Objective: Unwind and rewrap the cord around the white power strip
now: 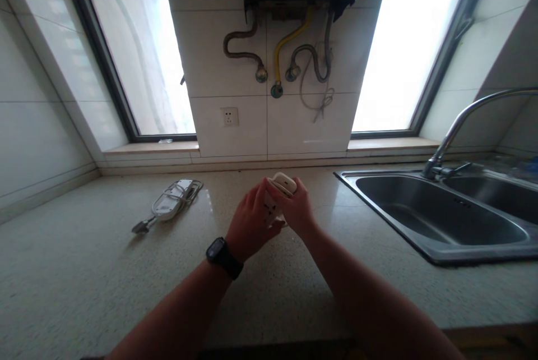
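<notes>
Above the counter, in the middle of the head view, my two hands hold a white power strip between them. My left hand, with a black watch on its wrist, is closed round its left side. My right hand grips the other side, its thumb across the front. Dark socket holes show between the hands, and a bit of white cord seems to run along the strip. Fingers hide much of it. A second white power strip, its cord wrapped round it and a grey plug at its near end, lies on the counter to the left.
The speckled stone counter runs up to the tiled wall. On the right is a double steel sink with a curved tap. A wall outlet, hoses and a yellow pipe are on the wall below a heater.
</notes>
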Demonstrator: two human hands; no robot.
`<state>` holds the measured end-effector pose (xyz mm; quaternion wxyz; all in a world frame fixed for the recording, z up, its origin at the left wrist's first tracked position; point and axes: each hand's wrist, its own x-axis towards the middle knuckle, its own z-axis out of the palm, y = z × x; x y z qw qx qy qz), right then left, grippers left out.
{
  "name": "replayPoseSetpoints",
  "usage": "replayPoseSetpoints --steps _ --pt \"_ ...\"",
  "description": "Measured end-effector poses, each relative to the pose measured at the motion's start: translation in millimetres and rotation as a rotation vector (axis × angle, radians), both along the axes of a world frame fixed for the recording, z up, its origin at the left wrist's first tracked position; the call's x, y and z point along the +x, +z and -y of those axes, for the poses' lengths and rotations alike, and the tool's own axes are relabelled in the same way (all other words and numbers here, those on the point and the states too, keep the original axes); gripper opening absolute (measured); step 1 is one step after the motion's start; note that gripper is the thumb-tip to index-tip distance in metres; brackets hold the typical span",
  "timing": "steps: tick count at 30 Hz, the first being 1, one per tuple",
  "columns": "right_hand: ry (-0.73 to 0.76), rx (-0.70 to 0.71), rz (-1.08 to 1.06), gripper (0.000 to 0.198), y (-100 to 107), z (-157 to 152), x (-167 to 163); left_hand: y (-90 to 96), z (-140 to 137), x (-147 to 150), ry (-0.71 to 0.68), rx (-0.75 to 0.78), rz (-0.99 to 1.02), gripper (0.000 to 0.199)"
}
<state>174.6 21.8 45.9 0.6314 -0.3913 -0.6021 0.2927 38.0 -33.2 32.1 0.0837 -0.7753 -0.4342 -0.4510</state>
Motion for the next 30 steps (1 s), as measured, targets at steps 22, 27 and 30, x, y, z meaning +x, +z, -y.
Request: replayPoseSetpoints --steps 22,27,30 --pt "0.702 -0.16 0.158 0.038 23 -3 32 16.3 0 -23 -0.331 -0.492 0.39 0.108" --pt "0.935 -0.177 0.111 0.044 28 -2 39 19.0 -1 -23 -0.552 -0.583 0.548 0.109" --pt "1.028 -0.203 0.038 0.051 26 -3 42 22.9 4 -22 -0.611 -0.65 0.665 0.109"
